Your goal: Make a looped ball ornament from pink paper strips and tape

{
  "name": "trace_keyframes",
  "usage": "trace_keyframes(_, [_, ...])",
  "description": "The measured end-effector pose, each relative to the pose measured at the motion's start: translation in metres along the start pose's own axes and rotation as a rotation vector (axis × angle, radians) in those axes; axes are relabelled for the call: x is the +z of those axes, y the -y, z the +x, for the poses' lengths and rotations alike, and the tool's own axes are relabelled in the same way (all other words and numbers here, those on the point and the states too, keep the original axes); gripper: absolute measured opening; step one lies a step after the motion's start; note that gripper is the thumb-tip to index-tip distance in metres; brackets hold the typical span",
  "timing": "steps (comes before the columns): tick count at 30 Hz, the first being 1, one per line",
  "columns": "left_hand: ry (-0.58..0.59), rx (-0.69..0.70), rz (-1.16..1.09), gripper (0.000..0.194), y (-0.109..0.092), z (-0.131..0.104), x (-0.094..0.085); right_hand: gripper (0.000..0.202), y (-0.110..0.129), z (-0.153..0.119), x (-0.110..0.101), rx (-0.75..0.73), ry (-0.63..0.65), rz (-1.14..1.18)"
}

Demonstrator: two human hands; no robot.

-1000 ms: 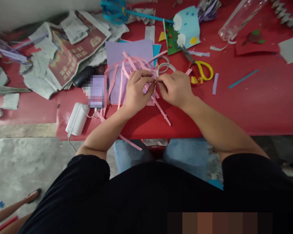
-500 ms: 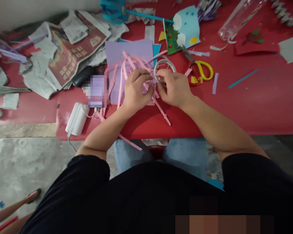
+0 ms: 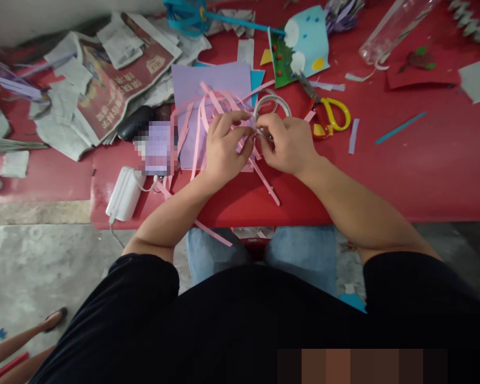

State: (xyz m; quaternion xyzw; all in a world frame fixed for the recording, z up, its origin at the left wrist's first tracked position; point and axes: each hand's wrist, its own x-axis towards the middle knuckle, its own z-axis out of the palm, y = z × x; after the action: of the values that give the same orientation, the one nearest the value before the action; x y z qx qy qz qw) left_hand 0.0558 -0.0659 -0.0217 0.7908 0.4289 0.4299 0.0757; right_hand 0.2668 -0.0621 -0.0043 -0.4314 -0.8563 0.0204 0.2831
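Note:
My right hand (image 3: 290, 144) is closed on a roll of clear tape (image 3: 272, 98), whose ring stands up beyond the fingers. Fingertip to fingertip with it, my left hand (image 3: 229, 146) is in a pinch; what it grips is too small to make out. Pink paper strips (image 3: 266, 184) spread under and around both hands, one hanging over the table's front edge. Beneath them lies a purple sheet of paper (image 3: 186, 80). Scissors with yellow handles (image 3: 336, 113) rest to the right of my right hand.
On the left of the red table (image 3: 384, 181) are newspapers (image 3: 116, 96), a black computer mouse (image 3: 135, 122), a blurred-out phone (image 3: 158, 148) and a white power bank (image 3: 125, 193). Behind stand a decorated blue-green card (image 3: 310, 40) and a clear bottle (image 3: 396, 32). Another person's leg (image 3: 22, 338) shows at lower left.
My hands have drawn slightly closer, with the fingertips now meeting. The tape roll has tilted and shifted a little to the right. The strips have hardly moved.

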Motion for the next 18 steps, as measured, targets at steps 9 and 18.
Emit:
trace_keyframes(9, [-0.022,-0.196,-0.426,0.019,-0.006,0.007,0.0,0.033,-0.001,-0.003,0.007,-0.085,-0.109,0.043])
trace_keyframes(18, [-0.003,-0.443,-0.755,0.024,-0.004,0.008,0.003,0.028,-0.005,-0.004,0.018,-0.144,-0.198,0.085])
